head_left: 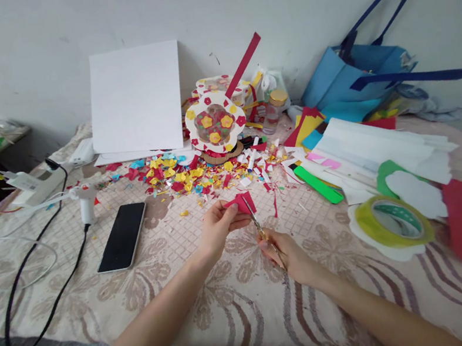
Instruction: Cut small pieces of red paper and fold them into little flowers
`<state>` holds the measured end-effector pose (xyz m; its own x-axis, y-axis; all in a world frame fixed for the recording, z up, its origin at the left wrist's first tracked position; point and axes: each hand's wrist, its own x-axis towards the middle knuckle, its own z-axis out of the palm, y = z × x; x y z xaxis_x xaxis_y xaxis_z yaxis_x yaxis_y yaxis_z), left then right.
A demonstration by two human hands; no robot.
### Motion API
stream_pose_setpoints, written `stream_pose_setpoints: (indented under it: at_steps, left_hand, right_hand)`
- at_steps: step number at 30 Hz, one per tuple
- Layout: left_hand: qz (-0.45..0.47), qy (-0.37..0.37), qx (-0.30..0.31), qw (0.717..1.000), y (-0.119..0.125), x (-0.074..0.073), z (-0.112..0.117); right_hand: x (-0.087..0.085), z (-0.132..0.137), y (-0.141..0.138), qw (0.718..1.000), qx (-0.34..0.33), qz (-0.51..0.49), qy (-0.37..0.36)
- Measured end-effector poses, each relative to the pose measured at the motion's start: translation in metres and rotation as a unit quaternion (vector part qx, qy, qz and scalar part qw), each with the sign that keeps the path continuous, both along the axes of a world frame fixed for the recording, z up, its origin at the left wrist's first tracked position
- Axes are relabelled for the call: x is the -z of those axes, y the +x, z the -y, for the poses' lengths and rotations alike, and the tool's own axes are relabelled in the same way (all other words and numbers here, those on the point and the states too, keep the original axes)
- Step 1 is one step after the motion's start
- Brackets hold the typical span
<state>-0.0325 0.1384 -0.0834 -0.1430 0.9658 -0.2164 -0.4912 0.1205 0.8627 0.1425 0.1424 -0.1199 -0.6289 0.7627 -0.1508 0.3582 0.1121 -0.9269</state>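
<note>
Head view shows my left hand (218,226) pinching a red paper piece (241,202) between thumb and fingertips, with the other fingers curled close beneath it. My right hand (284,254) is closed round the handles of the scissors (256,223), fingers pressed together. The blades point up with their tips at the paper's lower edge; whether they are parted I cannot tell. All this sits just right of the black smartphone (122,236) lying on the patterned bedspread (247,313). Beyond the phone and to its right spreads a heap of coloured paper scraps (186,175). Left of the phone stands a white glue gun (85,201). Far to the phone's right lies a yellow tape roll (394,222).
</note>
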Motion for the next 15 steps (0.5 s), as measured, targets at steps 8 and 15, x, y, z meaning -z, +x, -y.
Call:
stream_pose_setpoints:
  at_steps: [8,15]
  left_hand:
    - [0.0,0.0,0.004,1.0,-0.001,0.001,-0.001]
    - [0.007,0.0,0.027,1.0,0.002,-0.001,0.002]
  right_hand:
    - [-0.004,-0.001,0.0,1.0,0.001,-0.013,-0.013]
    - [-0.02,0.001,0.0,0.997,-0.021,-0.052,-0.051]
